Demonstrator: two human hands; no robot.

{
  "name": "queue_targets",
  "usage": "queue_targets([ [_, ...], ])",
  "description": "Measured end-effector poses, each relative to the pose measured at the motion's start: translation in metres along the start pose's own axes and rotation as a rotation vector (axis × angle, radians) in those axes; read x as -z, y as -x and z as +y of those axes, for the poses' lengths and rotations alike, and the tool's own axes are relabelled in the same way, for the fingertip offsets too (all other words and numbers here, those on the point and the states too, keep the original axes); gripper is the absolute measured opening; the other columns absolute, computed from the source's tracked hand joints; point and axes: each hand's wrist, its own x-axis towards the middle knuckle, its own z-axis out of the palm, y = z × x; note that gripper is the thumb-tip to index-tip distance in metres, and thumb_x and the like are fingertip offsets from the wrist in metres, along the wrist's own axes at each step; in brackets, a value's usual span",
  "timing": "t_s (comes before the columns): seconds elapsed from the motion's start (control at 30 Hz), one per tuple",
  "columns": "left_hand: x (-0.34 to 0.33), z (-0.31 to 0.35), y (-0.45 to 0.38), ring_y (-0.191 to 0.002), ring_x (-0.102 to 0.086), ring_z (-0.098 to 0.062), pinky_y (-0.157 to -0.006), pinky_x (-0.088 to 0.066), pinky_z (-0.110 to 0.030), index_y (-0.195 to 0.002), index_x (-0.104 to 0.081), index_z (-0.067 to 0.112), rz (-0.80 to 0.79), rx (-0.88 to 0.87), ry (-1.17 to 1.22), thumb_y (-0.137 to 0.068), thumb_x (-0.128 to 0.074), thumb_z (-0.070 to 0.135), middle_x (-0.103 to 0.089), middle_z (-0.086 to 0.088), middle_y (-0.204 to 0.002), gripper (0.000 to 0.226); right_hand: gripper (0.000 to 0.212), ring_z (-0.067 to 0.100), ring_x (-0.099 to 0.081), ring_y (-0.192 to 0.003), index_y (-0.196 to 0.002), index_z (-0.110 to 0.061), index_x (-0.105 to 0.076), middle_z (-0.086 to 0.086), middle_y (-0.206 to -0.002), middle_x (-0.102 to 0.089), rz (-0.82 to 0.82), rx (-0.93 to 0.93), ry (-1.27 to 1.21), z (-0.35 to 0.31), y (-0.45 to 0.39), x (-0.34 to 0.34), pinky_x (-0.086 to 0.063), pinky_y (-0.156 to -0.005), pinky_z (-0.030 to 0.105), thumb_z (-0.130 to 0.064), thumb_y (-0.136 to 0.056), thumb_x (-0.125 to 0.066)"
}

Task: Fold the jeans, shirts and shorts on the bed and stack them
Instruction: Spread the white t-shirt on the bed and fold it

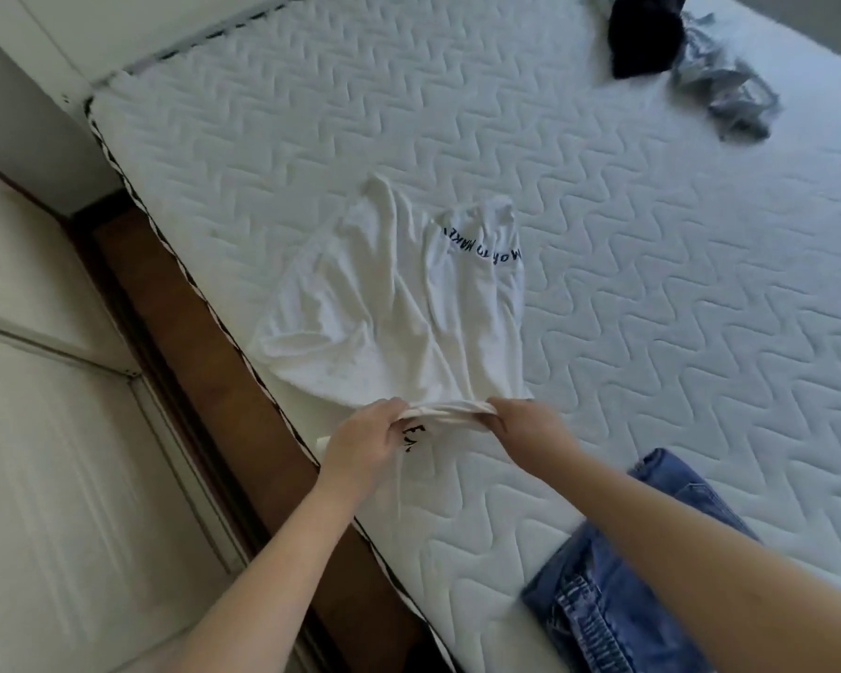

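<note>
1. We're on a shirt. The white T-shirt (pixel 399 308) lies spread but rumpled on the bed (pixel 651 284), close to its left edge, dark lettering showing near the far end.
2. Both hands are at the near edge of the shirt. The left hand (pixel 365 442) has its fingers (pixel 392 410) curled over the bunched cloth, gripping it.
3. The right hand (pixel 530 425) mirrors it just beside, fingers tucked around the same gathered edge; how tightly they pinch is hard to tell, since the cloth hides the tips.
4. My read: this is the start of the fold, or a tug to flatten the shirt first. The fabric between the hands is taut, the body beyond is creased.
5. Next move, as I judge it: smooth those creases, then carry the held edge toward the far end, keeping both corners level so the fold lands square.
6. Waiting in line: jeans (pixel 617 599) sit at the near right, under the right forearm. A dark garment (pixel 646 36) and a grey garment (pixel 729 94) lie crumpled well apart at the far right. No stack visible yet, so this looks early.
</note>
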Motion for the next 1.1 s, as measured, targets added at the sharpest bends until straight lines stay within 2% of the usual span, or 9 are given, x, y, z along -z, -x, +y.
queue_targets([
  [0.07, 0.001, 0.042, 0.020, -0.077, -0.056, -0.011, -0.065, -0.040, -0.030, -0.088, -0.062, 0.018, 0.066, 0.007, 0.101, -0.096, -0.052, 0.009, -0.061, 0.004, -0.080, 0.016, 0.040, 0.028, -0.059, -0.078, -0.083, -0.022, -0.048, -0.001, -0.076, -0.057, 0.021, 0.013, -0.079, 0.008, 0.040, 0.029, -0.035, -0.060, 0.035, -0.054, -0.100, -0.033],
  [0.23, 0.011, 0.153, 0.065, -0.064, -0.051, -0.002, -0.060, -0.036, -0.020, -0.084, -0.059, 0.022, 0.180, -0.099, 0.217, -0.099, -0.044, 0.033, -0.054, 0.008, -0.067, 0.024, 0.042, 0.006, -0.043, -0.055, -0.066, -0.027, -0.037, -0.009, -0.060, -0.046, 0.127, 0.050, -0.269, 0.020, 0.144, 0.078, -0.030, -0.049, 0.020, -0.060, -0.093, -0.039],
  [0.37, 0.033, 0.244, 0.098, -0.067, -0.054, 0.009, -0.060, -0.036, -0.008, -0.087, -0.061, 0.023, 0.267, -0.211, 0.253, -0.099, -0.046, 0.022, -0.059, 0.015, -0.067, 0.019, 0.030, 0.015, -0.047, -0.066, -0.084, -0.018, -0.045, -0.003, -0.077, -0.051, 0.195, 0.090, -0.361, 0.027, 0.228, 0.100, -0.034, -0.057, 0.028, -0.037, -0.091, -0.066],
  [0.47, 0.051, 0.314, 0.124, -0.068, -0.054, 0.007, -0.061, -0.035, -0.008, -0.082, -0.057, 0.030, 0.288, -0.317, 0.231, -0.097, -0.046, 0.022, -0.061, 0.019, -0.073, 0.020, 0.014, 0.022, -0.050, -0.076, -0.095, -0.014, -0.048, -0.006, -0.084, -0.047, 0.361, 0.091, -0.308, 0.039, 0.280, 0.125, -0.025, -0.057, 0.025, -0.012, -0.089, -0.060],
  [0.57, 0.066, 0.374, 0.146, -0.064, -0.052, 0.003, -0.059, -0.036, -0.009, -0.079, -0.058, 0.029, 0.321, -0.345, 0.309, -0.096, -0.044, 0.026, -0.059, 0.011, -0.071, 0.022, 0.023, 0.014, -0.042, -0.083, -0.099, -0.014, -0.053, -0.009, -0.091, -0.045, 0.582, 0.070, -0.288, 0.059, 0.327, 0.161, -0.024, -0.065, 0.027, -0.001, -0.081, -0.057],
  [0.7, 0.076, 0.445, 0.169, -0.065, -0.054, -0.002, -0.061, -0.040, -0.015, -0.079, -0.061, 0.030, 0.354, -0.376, 0.337, -0.099, -0.044, 0.026, -0.061, 0.008, -0.071, 0.027, 0.026, 0.015, -0.044, -0.089, -0.105, -0.013, -0.057, -0.005, -0.101, -0.048, 0.715, -0.001, -0.281, 0.086, 0.379, 0.205, -0.033, -0.071, 0.029, -0.003, -0.082, -0.058],
  [0.83, 0.081, 0.488, 0.191, -0.066, -0.057, -0.005, -0.063, -0.044, -0.022, -0.078, -0.062, 0.027, 0.434, -0.370, 0.413, -0.100, -0.042, 0.036, -0.064, 0.004, -0.073, 0.030, 0.015, 0.026, -0.059, -0.081, -0.094, -0.021, -0.054, -0.002, -0.085, -0.056, 0.741, -0.123, -0.278, 0.117, 0.425, 0.233, -0.038, -0.065, 0.033, -0.010, -0.085, -0.055],
  [0.97, 0.081, 0.510, 0.210, -0.066, -0.060, -0.001, -0.067, -0.046, -0.029, -0.083, -0.064, 0.027, 0.479, -0.352, 0.472, -0.097, -0.044, 0.042, -0.068, 0.005, -0.077, 0.029, 0.015, 0.023, -0.061, -0.081, -0.094, -0.021, -0.064, 0.004, -0.083, -0.069, 0.817, -0.234, -0.434, 0.155, 0.471, 0.262, -0.043, -0.068, 0.032, -0.010, -0.085, -0.062],
  [1.1, 0.082, 0.521, 0.222, -0.067, -0.058, -0.003, -0.063, -0.041, -0.028, -0.080, -0.062, 0.026, 0.504, -0.321, 0.413, -0.096, -0.043, 0.051, -0.066, 0.008, -0.075, 0.036, 0.017, 0.005, -0.058, -0.046, -0.073, -0.026, -0.063, -0.009, -0.054, -0.063, 0.889, -0.162, -0.642, 0.168, 0.507, 0.291, -0.043, -0.053, 0.029, -0.029, -0.090, -0.062],
])
